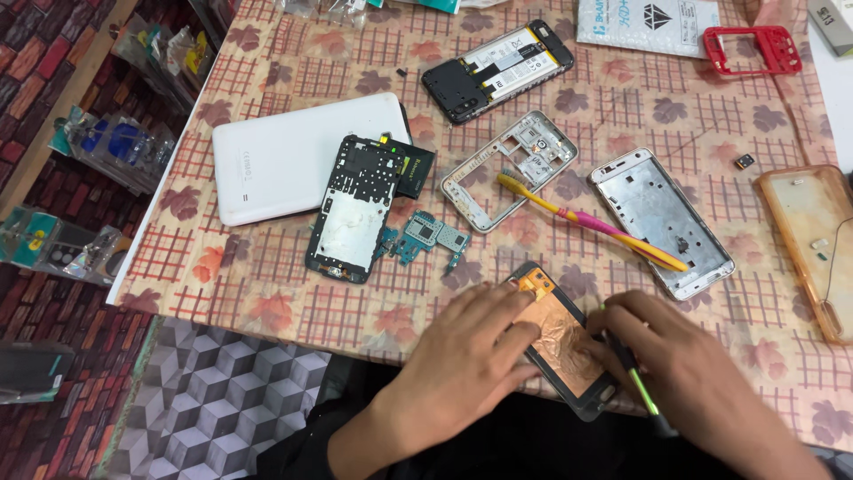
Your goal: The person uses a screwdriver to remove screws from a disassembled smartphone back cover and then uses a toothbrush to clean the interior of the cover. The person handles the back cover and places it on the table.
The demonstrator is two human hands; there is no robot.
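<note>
Here, a dismantled phone screen panel with a copper-coloured foil back is seen at the near edge of the table, which is covered with a checked cloth with leaf prints. The panel is pressed down by the left hand, whose fingers are laid flat and slightly spread over its left side. The right hand is placed at the right side of the panel, and a thin tool with a black and green shaft is pinched between its fingers; the tip of the tool is hidden by the fingers, so it cannot be told whether the panel is touched by it.

Farther on the table, several phone parts are spread. A white tablet back is lying at the far left, and just beside it, to the right, a black phone frame is put, partly over a dark battery. A small green circuit board is found near the middle. A silver middle frame is crossed by a yellow and pink toothbrush, and another silver frame is seen right of it. An opened phone with its battery visible is at the far side, a red frame at the far right, and a transparent orange case at the right edge.
</note>
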